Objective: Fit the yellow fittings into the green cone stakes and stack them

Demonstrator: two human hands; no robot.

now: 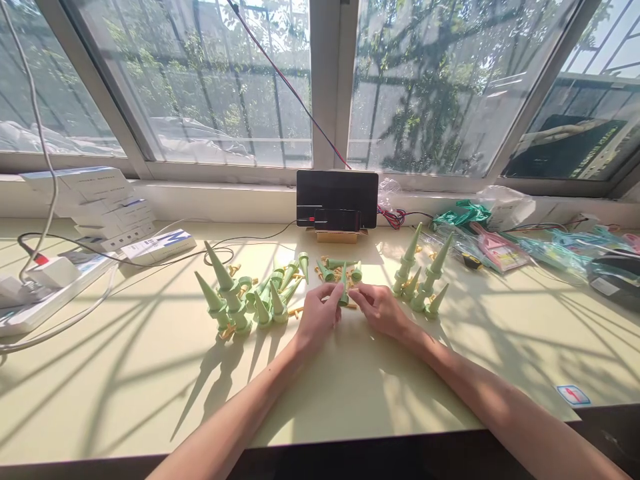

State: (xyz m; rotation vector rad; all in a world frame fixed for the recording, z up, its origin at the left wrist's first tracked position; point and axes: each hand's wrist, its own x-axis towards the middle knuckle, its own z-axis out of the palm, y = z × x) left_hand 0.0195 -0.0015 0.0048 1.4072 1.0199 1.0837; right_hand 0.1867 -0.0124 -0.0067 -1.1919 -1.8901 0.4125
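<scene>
Near the middle of the table, my left hand (321, 308) is closed around a green cone-shaped plastic spike (344, 283), which stands point up between thumb and fingers. My right hand (379, 308) is pinched just beside the spike's lower part; whatever its fingertips hold is too small to make out. Behind both hands lie more green spikes (326, 271) among small orange-yellow plastic pieces. A larger group of green spikes (278, 303) spreads to the left, some upright and some lying down. On the right, several spikes (429, 280) stand upright, some stacked into taller columns.
A dark tablet (337, 193) with a phone (337, 220) before it stands at the window side. White boxes (95, 207) and a power strip (55, 293) with cables sit left. Plastic-wrapped items (500, 247) lie at the right. A small sticker (573, 395) marks the front right edge.
</scene>
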